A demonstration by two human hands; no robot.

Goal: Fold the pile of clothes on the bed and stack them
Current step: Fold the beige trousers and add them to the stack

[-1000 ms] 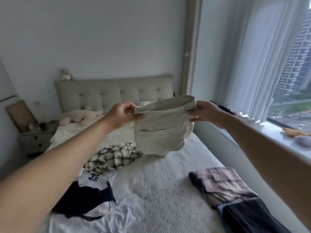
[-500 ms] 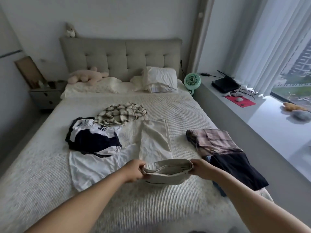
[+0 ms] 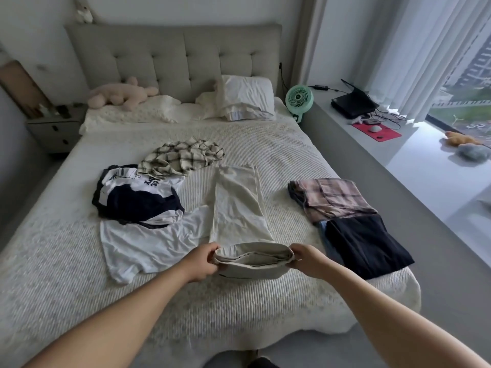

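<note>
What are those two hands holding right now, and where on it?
Cream fabric trousers, gripped at the waistband: left hand pinches its left end, right hand its right end; the legs lie on the bed.

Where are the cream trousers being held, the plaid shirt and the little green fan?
cream trousers [image 3: 239, 205]: head view, on the legs lying flat on the bed.
plaid shirt [image 3: 183, 158]: head view, middle of the crumpled cloth.
green fan [image 3: 299, 98]: head view, front grille.
</note>
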